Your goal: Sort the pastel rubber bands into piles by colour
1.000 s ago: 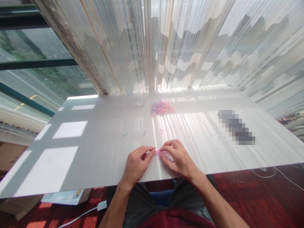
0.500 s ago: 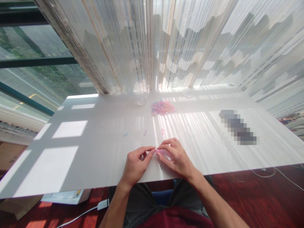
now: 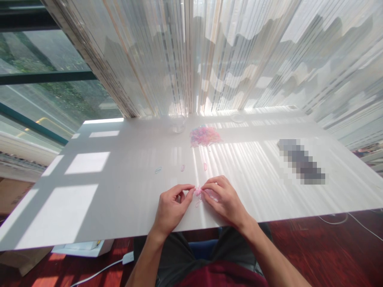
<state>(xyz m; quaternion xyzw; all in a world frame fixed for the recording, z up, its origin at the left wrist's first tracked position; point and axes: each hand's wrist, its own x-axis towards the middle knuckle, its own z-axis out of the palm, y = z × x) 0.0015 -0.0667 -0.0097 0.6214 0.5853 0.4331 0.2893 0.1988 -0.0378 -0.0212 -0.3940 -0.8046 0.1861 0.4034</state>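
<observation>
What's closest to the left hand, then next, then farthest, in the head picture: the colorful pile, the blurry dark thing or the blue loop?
From the left hand:
1. Blue loop: just ahead, leftward.
2. Colorful pile: farther ahead, slightly right.
3. Blurry dark thing: far right.

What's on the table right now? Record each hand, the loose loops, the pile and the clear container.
Left hand: pinches pink piece
Right hand: pinches same piece, opposite side
Row beyond hands: teal loop at left, then middle pink loop, right pink loop
Pile: multicoloured, beyond the row
Clear container: left of pile
Far right: dark pixelated item
</observation>
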